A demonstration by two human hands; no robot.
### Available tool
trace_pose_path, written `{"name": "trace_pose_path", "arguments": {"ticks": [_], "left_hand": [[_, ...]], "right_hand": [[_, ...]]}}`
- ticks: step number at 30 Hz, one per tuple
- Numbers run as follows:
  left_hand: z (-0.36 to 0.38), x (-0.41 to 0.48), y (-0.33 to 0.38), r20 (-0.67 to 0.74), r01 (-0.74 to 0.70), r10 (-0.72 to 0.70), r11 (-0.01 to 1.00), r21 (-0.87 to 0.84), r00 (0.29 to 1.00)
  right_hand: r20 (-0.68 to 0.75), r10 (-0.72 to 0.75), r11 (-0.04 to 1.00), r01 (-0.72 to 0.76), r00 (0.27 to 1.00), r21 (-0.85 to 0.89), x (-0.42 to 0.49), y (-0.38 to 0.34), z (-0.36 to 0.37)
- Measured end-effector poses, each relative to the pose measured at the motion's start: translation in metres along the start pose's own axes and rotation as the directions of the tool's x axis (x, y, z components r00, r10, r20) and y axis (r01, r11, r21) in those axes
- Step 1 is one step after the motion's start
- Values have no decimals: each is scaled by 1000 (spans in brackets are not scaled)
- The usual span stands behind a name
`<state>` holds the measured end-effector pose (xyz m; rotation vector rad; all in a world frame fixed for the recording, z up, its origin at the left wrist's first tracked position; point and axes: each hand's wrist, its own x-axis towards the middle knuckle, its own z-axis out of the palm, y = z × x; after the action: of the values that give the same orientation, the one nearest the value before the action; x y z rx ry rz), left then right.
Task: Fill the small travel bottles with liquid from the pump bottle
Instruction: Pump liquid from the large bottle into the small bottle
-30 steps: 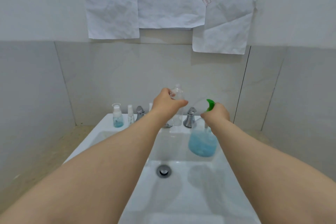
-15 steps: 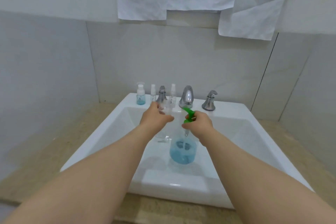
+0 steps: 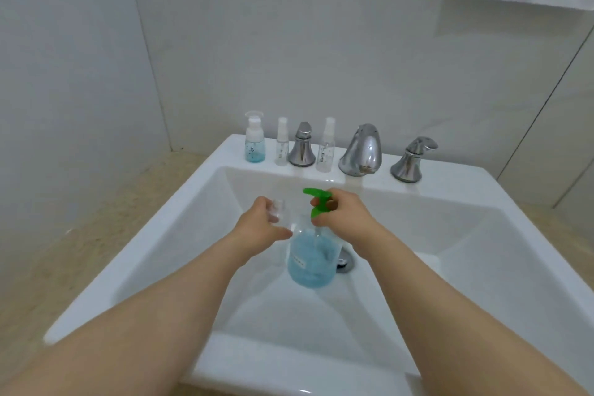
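A clear pump bottle [image 3: 309,262] part full of blue liquid, with a green pump head [image 3: 318,199], hangs over the white sink basin. My right hand [image 3: 345,215] grips it at the neck and pump. My left hand [image 3: 262,228] holds a small clear travel bottle [image 3: 278,209] just left of the green nozzle. On the sink's back ledge stand a small bottle with blue liquid [image 3: 254,138] and two slim clear spray bottles [image 3: 282,142], [image 3: 326,146].
The chrome faucet [image 3: 361,151] and its two handles [image 3: 302,146], [image 3: 413,157] stand on the ledge of the sink [image 3: 482,190]. The drain [image 3: 345,262] lies behind the pump bottle. A beige counter [image 3: 80,235] surrounds the sink. White papers hang on the wall above.
The view has tilted down toward the basin. Both hands, with the small bottle and the pump bottle, have come down from in front of the faucet into the basin.
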<state>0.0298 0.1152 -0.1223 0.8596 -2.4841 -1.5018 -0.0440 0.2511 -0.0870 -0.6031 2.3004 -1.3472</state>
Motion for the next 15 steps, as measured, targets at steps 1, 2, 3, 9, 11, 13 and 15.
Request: {"name": "trace_pose_path", "arguments": {"ticks": [1,2,3,9,11,13,15], "left_hand": [[1,1,0,11,-7,7,1000,-4,1000],[1,3,0,16,-22,22,1000,-7,1000],[1,4,2,14,-43,43,999,-6,999],[-5,4,13,-13,-153,155,984,85,988],[-8,3,15,11,-203,205,963,176,979],[-11,1,16,20,-253,256,934,252,966],[-14,0,17,20,-295,303,907,301,953]], "right_hand": [[24,22,999,-24,999,48,1,-1,1],[41,53,992,-58,998,110,0,-3,2],[55,97,978,-105,994,178,0,-5,2],[19,200,927,-196,980,319,11,-23,4],[-31,202,936,-183,979,299,14,-23,14],[-71,190,930,-156,979,331,17,-20,22],[-88,195,926,-153,977,344,19,-18,25]]}}
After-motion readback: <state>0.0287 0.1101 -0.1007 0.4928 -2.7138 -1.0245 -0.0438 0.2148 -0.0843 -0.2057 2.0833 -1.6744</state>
